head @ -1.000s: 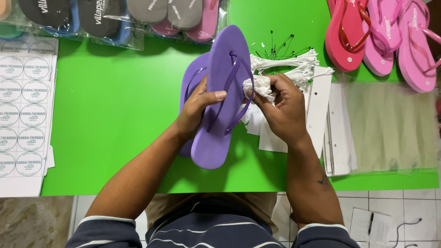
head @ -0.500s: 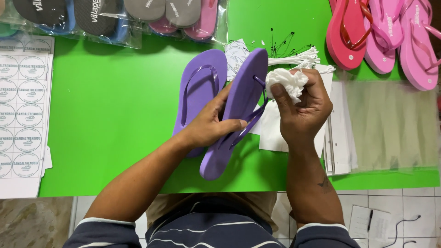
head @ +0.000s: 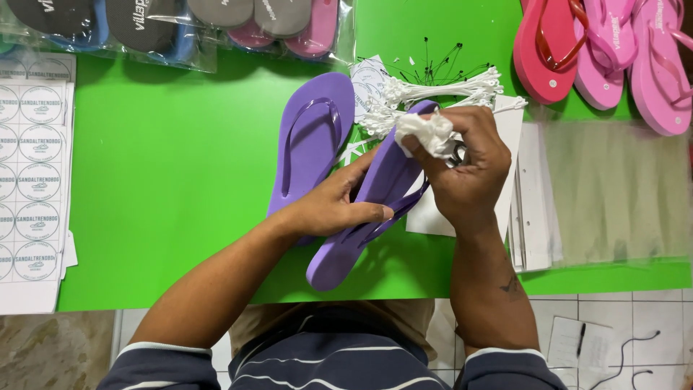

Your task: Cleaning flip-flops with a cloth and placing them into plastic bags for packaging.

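My left hand [head: 338, 204] grips a purple flip-flop [head: 368, 209] by its middle, holding it tilted on edge over the green table [head: 173, 188]. A second purple flip-flop [head: 312, 141] lies flat on the table just left of it, sole down. My right hand [head: 462, 166] is closed on a bunch of white plastic tag ties [head: 427, 131] at the held flip-flop's toe end; something small and metallic shows between its fingers, too hidden to tell what it is.
More white ties [head: 440, 90] lie behind my hands. White cards [head: 527, 195] and clear bags [head: 613, 191] sit to the right, pink and red flip-flops [head: 613, 50] at back right, bagged flip-flops [head: 180, 22] at back left, round sticker sheets [head: 32, 173] at far left.
The two purple flip-flops, held together a second ago, are apart: one now lies flat on the table. My left hand tilted the other down to the right. My right hand lifted the ties.
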